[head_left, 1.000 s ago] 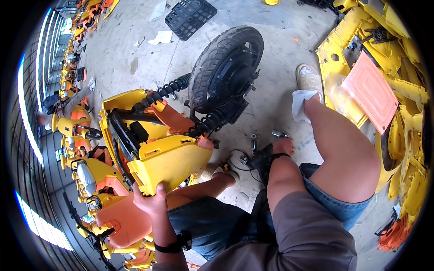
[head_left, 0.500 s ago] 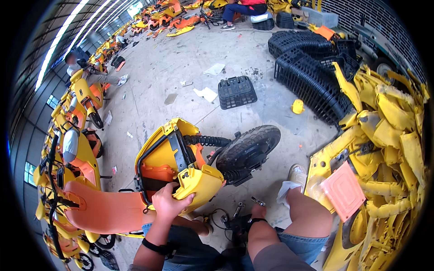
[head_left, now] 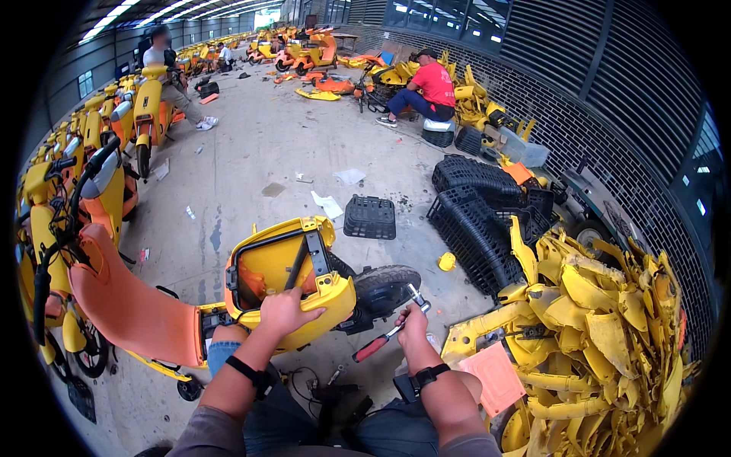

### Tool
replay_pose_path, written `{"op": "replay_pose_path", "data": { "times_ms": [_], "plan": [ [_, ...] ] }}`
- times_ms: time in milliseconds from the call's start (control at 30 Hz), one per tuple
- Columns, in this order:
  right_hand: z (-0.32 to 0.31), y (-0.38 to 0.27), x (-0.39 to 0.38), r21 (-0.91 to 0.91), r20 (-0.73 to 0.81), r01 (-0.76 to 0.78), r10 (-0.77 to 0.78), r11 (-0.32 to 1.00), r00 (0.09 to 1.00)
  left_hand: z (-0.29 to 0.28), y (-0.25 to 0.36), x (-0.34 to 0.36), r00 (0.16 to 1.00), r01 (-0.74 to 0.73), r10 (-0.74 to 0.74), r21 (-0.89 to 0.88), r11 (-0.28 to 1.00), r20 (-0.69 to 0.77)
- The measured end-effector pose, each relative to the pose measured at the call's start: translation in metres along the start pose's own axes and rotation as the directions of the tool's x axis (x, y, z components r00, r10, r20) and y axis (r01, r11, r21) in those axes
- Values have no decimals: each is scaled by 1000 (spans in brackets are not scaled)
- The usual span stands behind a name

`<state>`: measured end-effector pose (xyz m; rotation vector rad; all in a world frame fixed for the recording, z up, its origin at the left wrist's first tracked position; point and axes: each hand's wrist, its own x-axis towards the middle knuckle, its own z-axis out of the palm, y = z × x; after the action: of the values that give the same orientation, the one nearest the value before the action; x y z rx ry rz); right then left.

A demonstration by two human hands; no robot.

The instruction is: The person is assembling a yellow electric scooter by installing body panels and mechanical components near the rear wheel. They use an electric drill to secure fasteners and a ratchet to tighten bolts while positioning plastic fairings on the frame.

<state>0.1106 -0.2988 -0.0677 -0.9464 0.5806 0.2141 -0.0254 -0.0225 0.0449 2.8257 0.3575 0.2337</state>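
Our right hand (head_left: 412,323) grips a red-handled ratchet wrench (head_left: 371,349) near the black wheel (head_left: 392,283), as our left hand (head_left: 285,312) clasps the yellow scooter body (head_left: 336,305) before us. We appear to be readying the tool; the next move calls for seating it squarely.

Scuffed grey concrete floor (head_left: 251,141) goes way back, kinda stained in spots. Dark brick wall (head_left: 550,126) runs down the right, with dark slatted panels (head_left: 560,49) and big windows (head_left: 449,19) higher up. Left side's a greyish wall (head_left: 59,93) with a small window (head_left: 85,81), plus bright light strips (head_left: 114,15) overhead.
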Motion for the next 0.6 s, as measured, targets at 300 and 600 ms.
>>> {"op": "replay_pose_path", "data": {
  "times_ms": [300, 600],
  "plan": [
    [15, 12, -59, -207, 448, -22, 115, 978, 887, 5, -21, -1, 989, -94, 82, 89, 992, 124],
    [68, 26, -39, -181, 812, 25, 136, 983, 567, -81, -95, -54, 938, -337, 346, 198, 921, -12]
  ]
}}
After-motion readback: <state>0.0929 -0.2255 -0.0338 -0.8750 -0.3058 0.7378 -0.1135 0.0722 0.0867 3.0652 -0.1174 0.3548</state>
